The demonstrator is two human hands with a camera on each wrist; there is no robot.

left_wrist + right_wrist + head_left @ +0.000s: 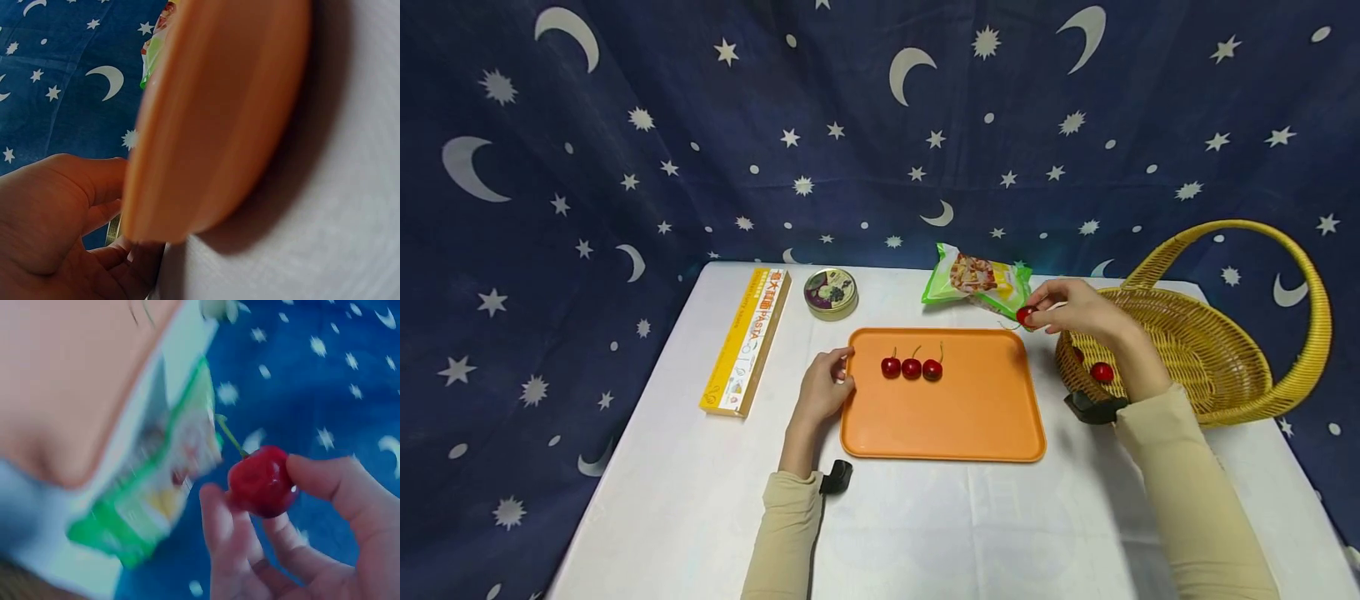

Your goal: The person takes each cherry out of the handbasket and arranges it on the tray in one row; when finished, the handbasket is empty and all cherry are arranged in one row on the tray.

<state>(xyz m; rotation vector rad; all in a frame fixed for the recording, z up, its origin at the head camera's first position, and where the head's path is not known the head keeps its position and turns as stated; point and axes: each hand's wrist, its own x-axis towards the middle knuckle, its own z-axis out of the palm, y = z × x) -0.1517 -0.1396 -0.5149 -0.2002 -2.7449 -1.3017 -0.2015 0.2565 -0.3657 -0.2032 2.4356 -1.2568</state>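
Cherry [1026, 316] in the head view is pinched by the right hand [1071, 307] near the far right corner of the tray [955, 421], with the bag [977, 279] just beyond. Three more cherries [912, 368] lie in a row on the tray, stems pointing away, and loose cherries [1102, 372] lie in the left side of the basket [1228, 333]. The left hand [823, 390] grips the tray's left edge. Beyond it, the box [747, 342] and the tin [831, 293] rest on the white table [910, 525].

Left wrist view: thumb and fingers close about the tray's rim, the curtain [62, 62] behind.

Right wrist view: thumb and fingertips hold the cherry by its sides, its green stem up and leftward; the bag is blurred, beside the tray.
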